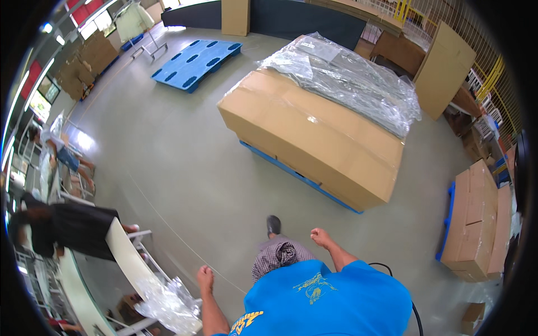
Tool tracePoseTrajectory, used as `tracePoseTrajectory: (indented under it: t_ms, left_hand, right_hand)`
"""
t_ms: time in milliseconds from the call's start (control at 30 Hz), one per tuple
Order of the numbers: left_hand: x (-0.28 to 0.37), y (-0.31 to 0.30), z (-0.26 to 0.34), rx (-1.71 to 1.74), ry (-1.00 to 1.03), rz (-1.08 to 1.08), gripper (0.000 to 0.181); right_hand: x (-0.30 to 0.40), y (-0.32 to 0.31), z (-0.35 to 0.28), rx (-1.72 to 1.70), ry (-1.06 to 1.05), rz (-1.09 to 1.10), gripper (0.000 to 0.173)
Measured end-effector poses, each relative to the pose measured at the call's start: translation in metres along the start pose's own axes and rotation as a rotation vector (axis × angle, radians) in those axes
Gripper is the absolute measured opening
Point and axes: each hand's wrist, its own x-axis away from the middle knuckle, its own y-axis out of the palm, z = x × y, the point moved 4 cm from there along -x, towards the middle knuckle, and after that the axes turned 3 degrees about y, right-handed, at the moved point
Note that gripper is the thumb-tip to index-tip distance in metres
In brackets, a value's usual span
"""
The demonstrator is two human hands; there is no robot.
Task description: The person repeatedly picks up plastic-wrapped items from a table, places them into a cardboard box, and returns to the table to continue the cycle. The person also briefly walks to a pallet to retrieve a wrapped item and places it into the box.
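My left hand [205, 278] is loosely curled over the floor, beside crumpled clear plastic film [170, 304] at a white table's end. My right hand [321, 238] is bent into a loose fist in front of my body. Neither touches an object that I can make out. Ahead, a large cardboard box [313, 126] rests on a blue pallet [294, 173]. Over the far part of the box lies a sheet of clear plastic wrapping [344, 75] with flat dark pieces under it.
A bare blue plastic pallet [195, 63] lies ahead to the left. Cardboard boxes [473, 227] stand on another pallet at right. Long white tables [126, 252] line the left, where a person in black [80, 229] leans and another person [67, 155] stands farther back.
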Motion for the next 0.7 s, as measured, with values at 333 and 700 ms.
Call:
tracePoseTrajectory:
  t_ms: [333,700]
  left_hand:
    - [-0.098,0.062,0.046,-0.304,-0.242,-0.482,0.019]
    - [-0.453,0.021,0.221,-0.319,-0.14,-0.373,0.022]
  right_hand:
    - [-0.222,-0.064,-0.369,0.02,-0.574,0.572,0.037]
    - [-0.376,-0.046,-0.5,0.518,0.042,0.51,0.08]
